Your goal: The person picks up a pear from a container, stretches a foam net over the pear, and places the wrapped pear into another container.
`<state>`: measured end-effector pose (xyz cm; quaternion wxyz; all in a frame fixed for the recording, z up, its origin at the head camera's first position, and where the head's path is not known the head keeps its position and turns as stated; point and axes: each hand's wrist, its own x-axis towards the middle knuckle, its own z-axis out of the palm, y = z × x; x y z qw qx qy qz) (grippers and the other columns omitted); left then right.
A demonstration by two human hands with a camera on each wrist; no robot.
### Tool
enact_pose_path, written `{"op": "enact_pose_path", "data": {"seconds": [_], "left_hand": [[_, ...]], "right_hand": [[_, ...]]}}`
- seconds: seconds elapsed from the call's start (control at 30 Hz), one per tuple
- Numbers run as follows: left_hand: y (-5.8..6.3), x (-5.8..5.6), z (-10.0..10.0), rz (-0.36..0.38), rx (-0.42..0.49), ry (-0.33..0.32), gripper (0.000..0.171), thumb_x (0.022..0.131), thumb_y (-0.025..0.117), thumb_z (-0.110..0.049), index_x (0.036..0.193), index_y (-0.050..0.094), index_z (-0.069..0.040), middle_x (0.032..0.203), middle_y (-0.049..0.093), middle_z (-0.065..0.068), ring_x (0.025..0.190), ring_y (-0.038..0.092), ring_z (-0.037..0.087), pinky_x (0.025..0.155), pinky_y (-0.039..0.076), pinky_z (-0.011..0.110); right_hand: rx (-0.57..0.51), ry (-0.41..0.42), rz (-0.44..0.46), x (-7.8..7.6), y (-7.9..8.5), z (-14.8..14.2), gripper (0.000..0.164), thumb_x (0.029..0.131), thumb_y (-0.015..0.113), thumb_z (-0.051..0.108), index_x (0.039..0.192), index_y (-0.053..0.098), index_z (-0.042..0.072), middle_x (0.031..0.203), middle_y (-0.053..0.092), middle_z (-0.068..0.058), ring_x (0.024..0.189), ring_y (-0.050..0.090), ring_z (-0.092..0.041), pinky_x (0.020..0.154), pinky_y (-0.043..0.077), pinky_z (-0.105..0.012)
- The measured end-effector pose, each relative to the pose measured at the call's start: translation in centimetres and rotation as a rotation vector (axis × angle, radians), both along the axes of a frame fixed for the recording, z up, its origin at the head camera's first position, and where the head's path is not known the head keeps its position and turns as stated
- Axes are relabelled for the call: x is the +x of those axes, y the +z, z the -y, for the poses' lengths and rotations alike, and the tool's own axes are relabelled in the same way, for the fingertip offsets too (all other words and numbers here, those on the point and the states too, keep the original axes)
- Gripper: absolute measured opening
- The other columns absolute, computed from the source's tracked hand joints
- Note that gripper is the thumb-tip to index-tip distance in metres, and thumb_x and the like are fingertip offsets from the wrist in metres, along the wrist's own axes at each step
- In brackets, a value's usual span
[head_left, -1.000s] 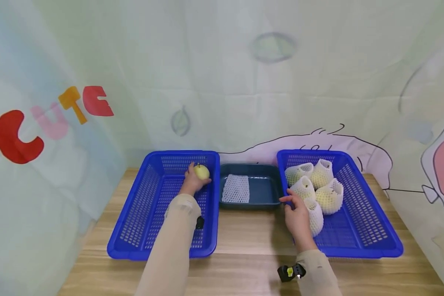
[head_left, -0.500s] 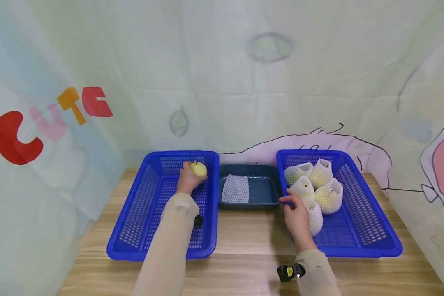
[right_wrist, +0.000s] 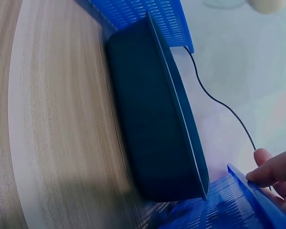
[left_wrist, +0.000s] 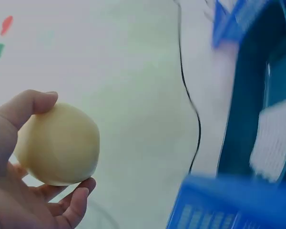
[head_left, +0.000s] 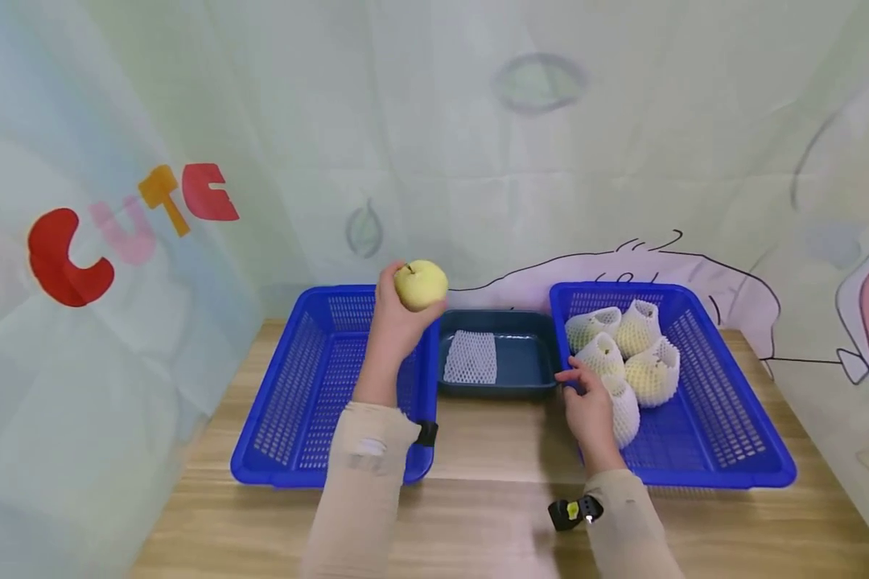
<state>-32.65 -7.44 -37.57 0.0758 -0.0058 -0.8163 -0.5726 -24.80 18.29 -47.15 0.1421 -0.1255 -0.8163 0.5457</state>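
My left hand (head_left: 397, 318) grips a round, pale yellow pear (head_left: 422, 285) with a dark stem, held up above the far right part of the left blue basket (head_left: 242, 462). In the left wrist view the thumb lies over the pear (left_wrist: 62, 145) and the fingers curl beneath it. At the left rim of the right blue basket (head_left: 753, 474), my right hand (head_left: 590, 410) rests with relaxed fingers, thumb tip right at the rim in the right wrist view. Inside that basket sit several pears in white foam nets (head_left: 652, 374).
Between the baskets stands a dark teal tray (head_left: 525, 362) with a flat white foam net (head_left: 471, 358) in it. All stand on a wood-grain table (head_left: 478, 515). A printed cloth (head_left: 434, 145) hangs behind and at the left.
My left hand has lifted the pear up out of the left basket and slightly right. The right hand keeps its place at the right basket's rim. The head view has shifted slightly.
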Motion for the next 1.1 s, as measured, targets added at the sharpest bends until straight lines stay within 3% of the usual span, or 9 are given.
{"op": "enact_pose_path", "data": {"seconds": [0.1,0.17,0.4,0.6,0.83,1.1], "left_hand": [[-0.8,2.6,-1.6,-0.03,0.084,0.0,0.087,0.074,0.076,-0.03,0.14,0.021,-0.019,0.132,0.037,0.015,0.111,0.048,0.03,0.091,0.041,0.046],[-1.8,4.0,-2.6,-0.033,0.093,0.011,0.086,0.074,0.076,-0.033,0.138,0.021,-0.018,0.128,0.042,0.015,0.108,0.051,0.029,0.09,0.043,0.044],[-5.5,7.6,-5.4,-0.056,-0.094,0.038,0.081,0.07,0.076,-0.048,0.131,0.033,-0.017,0.123,0.053,0.011,0.105,0.055,0.026,0.084,0.045,0.046],[-7.0,8.7,-7.1,-0.052,-0.129,0.012,0.083,0.068,0.075,-0.054,0.131,0.036,-0.016,0.125,0.053,0.008,0.106,0.055,0.024,0.085,0.045,0.045],[-8.2,9.3,-8.2,-0.05,-0.199,0.002,0.081,0.068,0.077,-0.049,0.129,0.039,-0.012,0.12,0.056,0.009,0.103,0.056,0.025,0.085,0.045,0.043],[-11.0,10.7,-8.8,0.04,-0.22,-0.02,0.078,0.068,0.079,-0.043,0.128,0.038,-0.013,0.116,0.057,0.011,0.096,0.058,0.027,0.081,0.047,0.044]], "right_hand": [[-0.012,-0.004,-0.014,0.1,-0.1,0.0,0.022,0.081,0.045,-0.014,0.094,0.061,-0.008,0.132,0.049,-0.017,0.121,0.044,-0.035,0.1,0.033,-0.042],[-0.028,-0.008,-0.02,-0.1,-0.1,0.1,0.022,0.081,0.045,-0.015,0.094,0.061,-0.009,0.132,0.049,-0.017,0.12,0.045,-0.035,0.099,0.034,-0.042],[-0.04,-0.011,0.01,0.0,-0.1,0.1,0.022,0.081,0.045,-0.014,0.096,0.061,-0.009,0.133,0.049,-0.015,0.121,0.044,-0.035,0.099,0.033,-0.04],[-0.035,-0.011,0.013,-0.1,0.3,0.1,0.023,0.081,0.044,-0.012,0.097,0.061,-0.009,0.133,0.049,-0.014,0.121,0.044,-0.034,0.098,0.033,-0.039],[-0.041,-0.028,0.018,-0.5,0.7,-0.1,0.024,0.081,0.044,-0.012,0.097,0.061,-0.009,0.133,0.05,-0.012,0.119,0.046,-0.033,0.093,0.035,-0.037],[-0.052,-0.034,0.032,-0.2,0.4,0.1,0.024,0.08,0.045,-0.011,0.097,0.062,-0.008,0.133,0.05,-0.011,0.119,0.047,-0.03,0.085,0.034,-0.026]]}}
